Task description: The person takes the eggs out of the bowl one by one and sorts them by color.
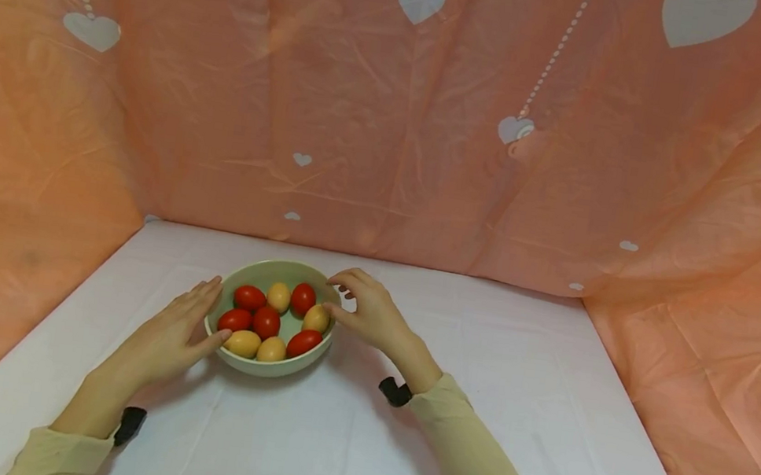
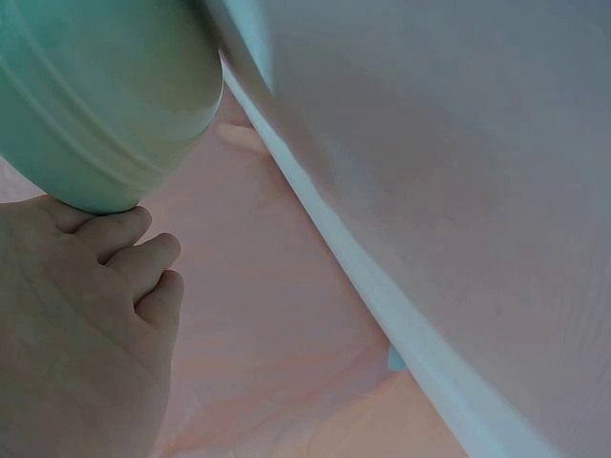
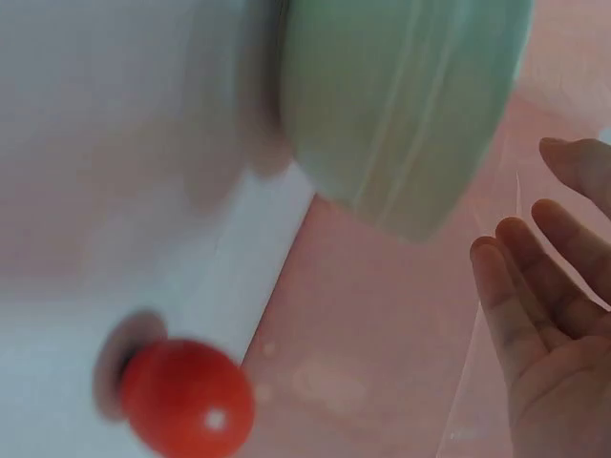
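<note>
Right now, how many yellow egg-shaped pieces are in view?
4, all in the pale green bowl: far piece, right-side piece, near-left piece and near-middle piece. Others may be hidden behind the right hand.

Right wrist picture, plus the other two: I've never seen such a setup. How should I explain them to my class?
No robot here: a person works bare-handed. The large picture comes from a camera worn on the head; the others come from one on each wrist. On the white table stands a green bowl holding five red ovals and four yellow ovals. The right wrist picture shows another red oval on the table, outside the bowl. The left fingers touch the bowl; the right fingers curve loosely beside it. Nothing appears gripped.
</note>
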Demonstrator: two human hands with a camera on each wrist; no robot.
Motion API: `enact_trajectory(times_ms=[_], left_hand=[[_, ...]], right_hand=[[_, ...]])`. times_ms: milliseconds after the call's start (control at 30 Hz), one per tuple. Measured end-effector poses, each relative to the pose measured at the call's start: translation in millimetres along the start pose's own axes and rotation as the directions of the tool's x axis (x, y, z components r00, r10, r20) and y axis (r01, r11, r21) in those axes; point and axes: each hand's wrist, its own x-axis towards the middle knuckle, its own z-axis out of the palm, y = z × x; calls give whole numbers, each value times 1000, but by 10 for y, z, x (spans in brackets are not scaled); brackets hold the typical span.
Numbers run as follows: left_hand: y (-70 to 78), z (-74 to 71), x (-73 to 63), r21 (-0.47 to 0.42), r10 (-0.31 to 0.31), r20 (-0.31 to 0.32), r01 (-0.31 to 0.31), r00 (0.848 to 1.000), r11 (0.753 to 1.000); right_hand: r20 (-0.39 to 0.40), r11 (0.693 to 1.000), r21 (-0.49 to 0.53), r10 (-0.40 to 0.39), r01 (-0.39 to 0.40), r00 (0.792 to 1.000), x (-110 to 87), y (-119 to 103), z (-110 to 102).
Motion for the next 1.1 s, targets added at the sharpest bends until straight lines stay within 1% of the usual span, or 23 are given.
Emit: enact_trajectory(times_ms=[167,233,333,533,700,867,1100], left_hand=[[-7,8,3,-2,-8,2,8,1000,1000],[-9,12,5,-3,-9,0,9,1000,1000],[-11,14,10,-6,-8,0,8,1000,1000],[-7,13,18,-7,-14,8,14,1000,1000],[-11,9,22,-8,-22,17,22,1000,1000],[-17,12,18,-6,-18,15,18,1000,1000],[-6,-7,5,-2,-22,14,23,1000,1000]], right_hand=[[99,1000,-15,3,-2,995,151,-97,142],[136,999,-46,13,-7,991,208,-129,203],[192,997,-74,17,-3,981,286,-179,285],[287,990,-139,11,30,958,419,-222,442],[327,984,-164,-12,70,945,490,-230,540],[354,976,-202,-1,78,935,545,-236,607],[424,968,-238,32,77,905,599,-242,691]])
